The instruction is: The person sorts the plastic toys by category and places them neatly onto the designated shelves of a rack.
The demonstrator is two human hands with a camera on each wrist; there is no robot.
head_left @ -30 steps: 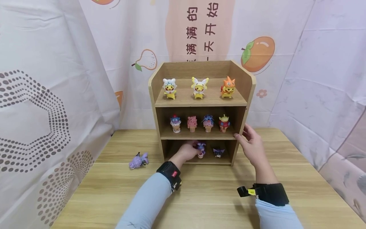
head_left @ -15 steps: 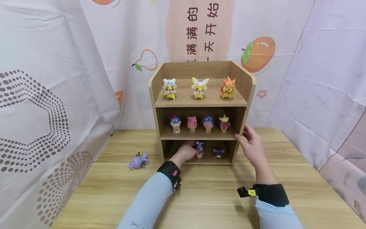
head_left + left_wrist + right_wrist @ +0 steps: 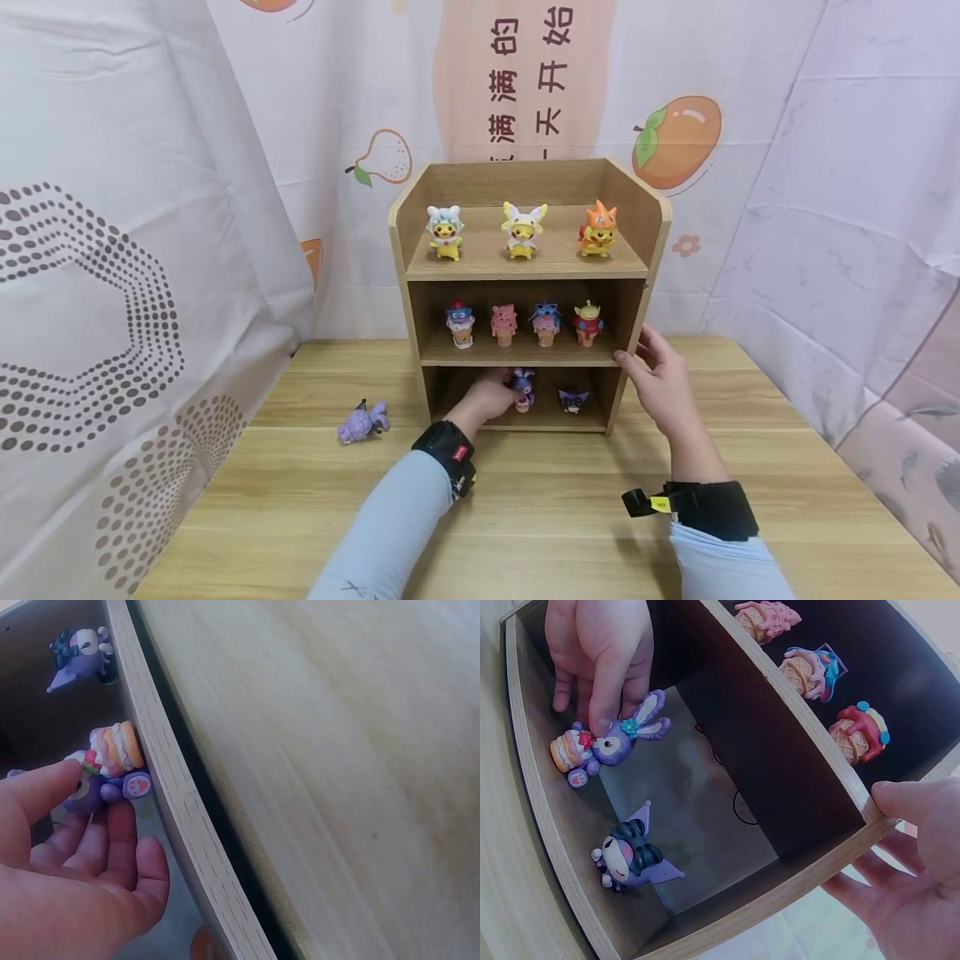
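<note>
My left hand (image 3: 491,396) reaches into the bottom compartment of the wooden shelf (image 3: 517,357). Its thumb and fingers pinch a purple rabbit figurine (image 3: 613,744) that has a small layered cake in front of it. The rabbit sits upright near the compartment's front edge. To its right stands a purple figurine with a black bow (image 3: 632,855), apart from the hand. My right hand (image 3: 663,379) grips the right side panel of the shelf, thumb at the front edge by the middle board and fingers behind the outer face.
Ice-cream-cone figurines (image 3: 504,325) line the middle level. Yellow figurines in costume hoods (image 3: 522,230) stand on top. A lilac figurine (image 3: 363,422) lies on the table (image 3: 540,517) left of the shelf. A printed curtain (image 3: 352,83) hangs behind.
Over the past second the rabbit figurine has shifted slightly left and up in the head view, with the left hand still at it. The right hand stays on the side panel.
</note>
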